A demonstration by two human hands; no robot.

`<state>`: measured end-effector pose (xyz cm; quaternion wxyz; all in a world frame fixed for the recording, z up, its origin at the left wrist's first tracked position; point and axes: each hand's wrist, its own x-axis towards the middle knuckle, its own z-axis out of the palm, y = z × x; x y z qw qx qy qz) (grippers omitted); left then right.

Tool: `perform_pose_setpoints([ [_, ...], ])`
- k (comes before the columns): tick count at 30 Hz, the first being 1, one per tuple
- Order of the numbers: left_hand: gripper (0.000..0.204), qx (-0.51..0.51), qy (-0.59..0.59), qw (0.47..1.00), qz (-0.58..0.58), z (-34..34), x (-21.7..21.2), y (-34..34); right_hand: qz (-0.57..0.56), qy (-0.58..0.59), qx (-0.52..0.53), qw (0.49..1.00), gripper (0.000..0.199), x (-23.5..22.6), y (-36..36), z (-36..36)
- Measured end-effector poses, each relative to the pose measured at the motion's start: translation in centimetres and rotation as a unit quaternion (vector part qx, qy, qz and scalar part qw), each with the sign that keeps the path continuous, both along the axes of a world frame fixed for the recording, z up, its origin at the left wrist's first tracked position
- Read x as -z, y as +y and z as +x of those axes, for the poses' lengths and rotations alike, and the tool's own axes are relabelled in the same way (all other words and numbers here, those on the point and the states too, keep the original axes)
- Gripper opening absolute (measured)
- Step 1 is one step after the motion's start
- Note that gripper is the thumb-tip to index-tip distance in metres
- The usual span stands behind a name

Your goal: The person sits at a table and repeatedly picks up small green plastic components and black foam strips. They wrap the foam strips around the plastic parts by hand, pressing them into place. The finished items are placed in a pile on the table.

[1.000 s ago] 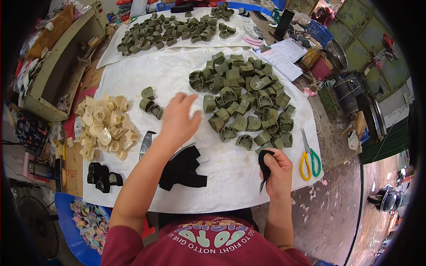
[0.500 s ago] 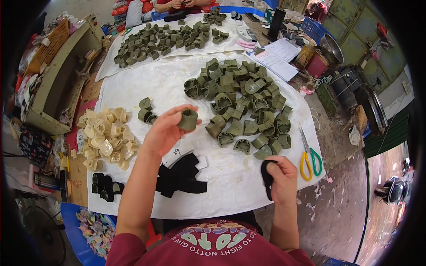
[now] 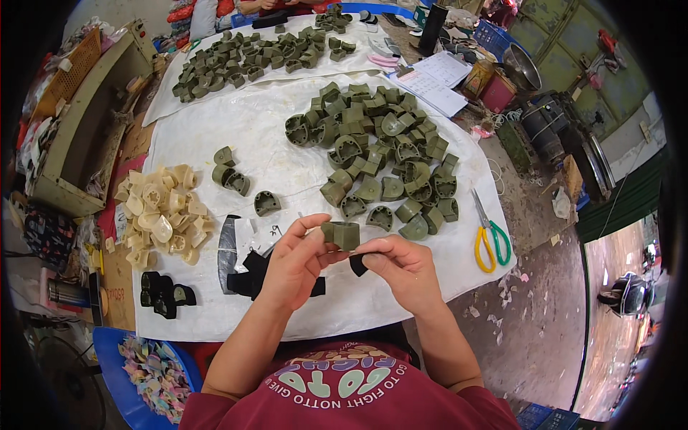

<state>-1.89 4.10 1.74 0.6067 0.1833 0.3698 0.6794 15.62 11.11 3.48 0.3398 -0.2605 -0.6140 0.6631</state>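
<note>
The left hand pinches a green plastic piece at its fingertips, just above the white sheet. The right hand holds a small black patch — directly below the piece, almost touching it.

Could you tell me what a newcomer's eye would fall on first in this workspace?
Most likely the big heap of olive-green moulded pieces spread over the white sheet in the middle. Just below it, the left hand and the right hand hold one green piece and a small black patch together. A cream-coloured pile at the left and yellow-and-green scissors at the right also stand out.
</note>
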Motion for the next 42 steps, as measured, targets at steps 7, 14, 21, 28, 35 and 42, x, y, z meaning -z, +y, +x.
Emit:
perform_pose_setpoints([
  [7,0.043,-0.048,0.173,0.984,0.004,0.4,-0.8,-0.4,0.191,-0.124,-0.005,0.974,0.031,-2.2,0.9,0.9],
  [14,0.038,-0.032,0.302,0.953,0.009,1.1,-1.3,-1.2,0.278,-0.196,-0.005,0.941,0.062,-3.4,0.5,-0.5],
  [21,0.041,-0.050,0.376,0.925,0.019,1.7,-2.0,-1.7,0.227,-0.208,-0.006,0.952,0.065,-4.0,0.2,-0.9],
  [28,0.041,-0.064,0.471,0.879,0.039,2.0,-2.4,-1.7,0.199,-0.196,-0.011,0.960,0.066,-3.8,0.2,-1.0],
  [35,0.044,-0.072,0.535,0.839,0.061,2.1,-2.7,-1.8,0.200,-0.195,-0.009,0.960,0.065,-3.8,0.2,-0.9],
  [42,0.058,-0.105,0.477,0.870,0.065,2.0,-1.0,-1.3,0.360,-0.232,0.056,0.902,0.058,-3.9,-0.4,-1.3],
])
